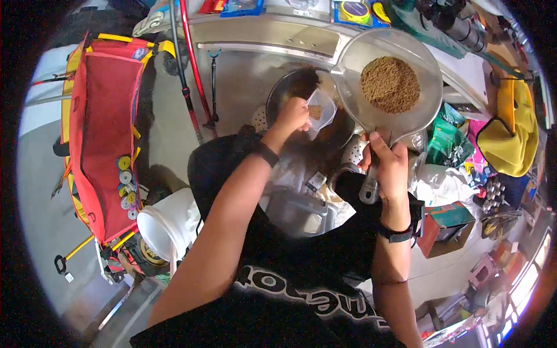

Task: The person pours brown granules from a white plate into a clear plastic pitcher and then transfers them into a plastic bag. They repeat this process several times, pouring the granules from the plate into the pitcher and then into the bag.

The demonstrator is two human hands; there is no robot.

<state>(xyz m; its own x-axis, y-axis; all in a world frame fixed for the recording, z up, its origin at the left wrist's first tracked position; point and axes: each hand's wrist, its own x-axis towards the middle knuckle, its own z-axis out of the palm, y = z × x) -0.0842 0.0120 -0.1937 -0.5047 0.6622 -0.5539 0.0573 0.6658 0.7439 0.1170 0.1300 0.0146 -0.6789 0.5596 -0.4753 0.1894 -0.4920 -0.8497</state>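
My right hand is closed round the grey handle of a large round strainer, held up on the right. A heap of brown pellets lies in the strainer. My left hand grips a small translucent cup with some brown grains visible in it. Beneath the cup is a wide dark round tub; the cup and my left hand hide part of its inside. The strainer's left edge is close to the tub's right side.
A red and yellow folding wagon stands at left, with a white bucket nearby. Red and black poles lean behind. A grey plastic bin sits near my lap. Bags, a cardboard box and a yellow cloth item crowd the right.
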